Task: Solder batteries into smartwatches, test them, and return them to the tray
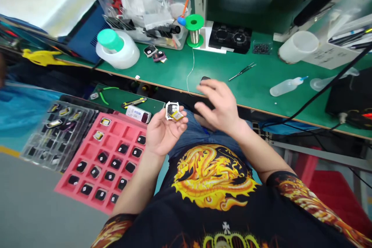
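Note:
My left hand (164, 133) is closed around a small white watch case (172, 107) in front of my lap. The case's inside faces up, and a yellow and silver battery (176, 116) leans out of it over my fingers. To the right, my right hand (219, 104) is held above the bench edge with fingers apart and nothing visible in them. Just beyond its fingertips lies a small black piece (205, 78), partly hidden by the hand; whether they touch I cannot tell. Tweezers (242, 71) rest on the bench farther right.
A pink foam tray (90, 150) of watch parts sits at left beside a clear compartment tray (40, 155). Green-handled pliers (103, 95) and a yellow cutter (134, 102) lie nearby. The bench holds a solder spool (194, 33), a white bottle (123, 56) and a squeeze bottle (285, 87).

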